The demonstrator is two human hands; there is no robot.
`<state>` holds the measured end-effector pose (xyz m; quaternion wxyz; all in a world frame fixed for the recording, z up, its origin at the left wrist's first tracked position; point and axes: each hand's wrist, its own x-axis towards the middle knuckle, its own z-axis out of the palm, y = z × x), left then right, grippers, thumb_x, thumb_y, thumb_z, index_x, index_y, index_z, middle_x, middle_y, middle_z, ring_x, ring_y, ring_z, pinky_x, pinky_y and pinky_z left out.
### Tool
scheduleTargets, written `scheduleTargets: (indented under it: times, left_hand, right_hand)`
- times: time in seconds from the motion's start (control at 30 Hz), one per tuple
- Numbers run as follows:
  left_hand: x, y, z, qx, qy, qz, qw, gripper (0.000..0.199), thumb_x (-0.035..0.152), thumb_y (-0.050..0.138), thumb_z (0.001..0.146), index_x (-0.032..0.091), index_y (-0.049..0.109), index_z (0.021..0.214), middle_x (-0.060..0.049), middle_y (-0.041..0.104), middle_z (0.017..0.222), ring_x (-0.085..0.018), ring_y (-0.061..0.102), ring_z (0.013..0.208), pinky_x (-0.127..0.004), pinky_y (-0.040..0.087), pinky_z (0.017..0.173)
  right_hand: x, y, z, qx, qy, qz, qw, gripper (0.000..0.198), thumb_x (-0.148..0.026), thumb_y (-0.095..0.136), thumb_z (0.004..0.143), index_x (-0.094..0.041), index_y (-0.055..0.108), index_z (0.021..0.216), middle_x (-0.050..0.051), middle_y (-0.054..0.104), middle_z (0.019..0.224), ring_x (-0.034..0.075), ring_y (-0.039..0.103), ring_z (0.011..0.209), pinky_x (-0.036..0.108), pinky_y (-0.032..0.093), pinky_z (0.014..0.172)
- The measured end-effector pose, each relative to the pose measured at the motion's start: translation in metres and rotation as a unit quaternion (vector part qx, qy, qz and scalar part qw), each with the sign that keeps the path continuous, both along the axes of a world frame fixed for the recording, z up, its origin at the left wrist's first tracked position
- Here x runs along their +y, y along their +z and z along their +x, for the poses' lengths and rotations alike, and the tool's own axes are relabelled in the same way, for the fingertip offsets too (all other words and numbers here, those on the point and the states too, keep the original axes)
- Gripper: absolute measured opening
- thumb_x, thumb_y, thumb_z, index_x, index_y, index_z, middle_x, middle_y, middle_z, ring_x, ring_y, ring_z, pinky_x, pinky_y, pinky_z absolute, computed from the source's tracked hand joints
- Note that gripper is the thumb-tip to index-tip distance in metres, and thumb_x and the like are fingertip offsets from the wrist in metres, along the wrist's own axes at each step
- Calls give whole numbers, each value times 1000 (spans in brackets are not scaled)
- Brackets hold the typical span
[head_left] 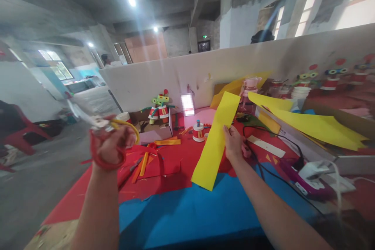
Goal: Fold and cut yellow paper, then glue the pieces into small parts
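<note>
In the head view my left hand (109, 146) is raised at the left with its fingers wrapped round the handles of a pair of scissors (101, 122). Red and yellow loops surround the fingers, and the blurred blades point up and left. My right hand (233, 142) pinches the right edge of a long yellow paper strip (215, 144), tilted over the table. Just left of the strip, a small red and white paper-cup figure (198, 131) with coiled arms stands on the table. Beyond my left hand lie narrow orange paper strips (144, 163) on red paper.
Finished cup figures (159, 109) stand at the back, before a white partition (164, 74). At the right are large yellow sheets (310, 121) on a box, a purple power strip (306, 181) and black cables. Blue paper (181, 215) covers the table's front.
</note>
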<state>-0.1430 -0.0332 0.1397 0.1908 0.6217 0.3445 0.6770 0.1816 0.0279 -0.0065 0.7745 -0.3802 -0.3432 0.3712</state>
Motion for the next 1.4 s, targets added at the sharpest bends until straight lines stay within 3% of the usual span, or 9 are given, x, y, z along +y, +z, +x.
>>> scheduleTargets:
  times: [0.1, 0.23, 0.4, 0.63, 0.8, 0.97, 1.1, 1.23, 1.4]
  left_hand:
    - [10, -20, -10, 353, 108, -121, 921, 36, 27, 55, 77, 23, 59, 113, -2, 71, 84, -14, 60, 58, -24, 45, 55]
    - [22, -57, -8, 564, 46, -195, 801, 46, 21, 48, 78, 26, 57, 122, -3, 71, 107, -23, 65, 94, -28, 48, 77]
    - [31, -79, -3, 616, -2, -195, 763, 49, 13, 45, 77, 25, 58, 123, -7, 68, 114, -23, 63, 103, -30, 46, 83]
    - [55, -47, 3, 612, 44, -211, 761, 47, 23, 45, 83, 30, 53, 128, -5, 67, 118, -25, 61, 108, -31, 44, 86]
    - [56, -42, 4, 632, 205, -230, 711, 43, 24, 45, 84, 27, 55, 125, -10, 71, 107, -27, 65, 97, -31, 45, 75]
    - [38, -38, 38, 494, 273, -146, 813, 39, 24, 51, 81, 25, 55, 120, -7, 69, 95, -21, 64, 80, -27, 43, 64]
    - [28, -51, 97, 275, -35, -169, 946, 41, 35, 60, 79, 23, 50, 117, 0, 63, 80, -12, 56, 59, -22, 42, 55]
    - [16, -84, 142, 153, -211, -256, 931, 36, 42, 64, 77, 22, 52, 105, 4, 54, 68, -10, 50, 54, -21, 38, 50]
    - [9, -108, 147, 118, -207, -256, 937, 38, 38, 71, 70, 22, 54, 100, 6, 46, 66, -10, 47, 57, -21, 39, 53]
  right_hand:
    - [0, 1, 1, -6, -4, 5, 1000, 31, -50, 62, 75, -21, 59, 86, -1, 64, 72, 16, 57, 60, 27, 48, 54]
    - [-1, 4, 3, 20, -2, 8, 1000, 30, -49, 64, 73, -22, 58, 83, -3, 63, 71, 16, 57, 59, 28, 47, 55]
    - [-3, 7, 3, 7, -20, -7, 1000, 30, -50, 64, 73, -21, 56, 79, -3, 62, 69, 15, 55, 58, 26, 45, 53]
    - [-2, 6, 3, 12, -11, -3, 1000, 31, -50, 63, 73, -20, 55, 77, -3, 61, 69, 13, 53, 56, 24, 45, 52]
    - [-1, 4, 5, -1, -18, -10, 1000, 32, -51, 62, 73, -21, 56, 79, -3, 61, 67, 14, 54, 57, 25, 45, 52]
    - [1, 7, 6, -12, -17, -4, 1000, 32, -53, 60, 75, -22, 58, 83, -3, 63, 68, 15, 55, 59, 25, 45, 53]
    - [-2, 15, 8, 30, 3, 22, 999, 28, -47, 62, 75, -22, 58, 85, -4, 63, 74, 14, 56, 61, 26, 47, 57]
    - [-3, 21, 9, 21, -3, 28, 999, 27, -48, 61, 76, -22, 56, 84, -3, 64, 76, 15, 59, 65, 27, 49, 61]
    - [-14, 31, -4, 27, 26, 57, 998, 31, -48, 61, 78, -23, 57, 95, 1, 69, 91, 18, 64, 77, 28, 52, 67]
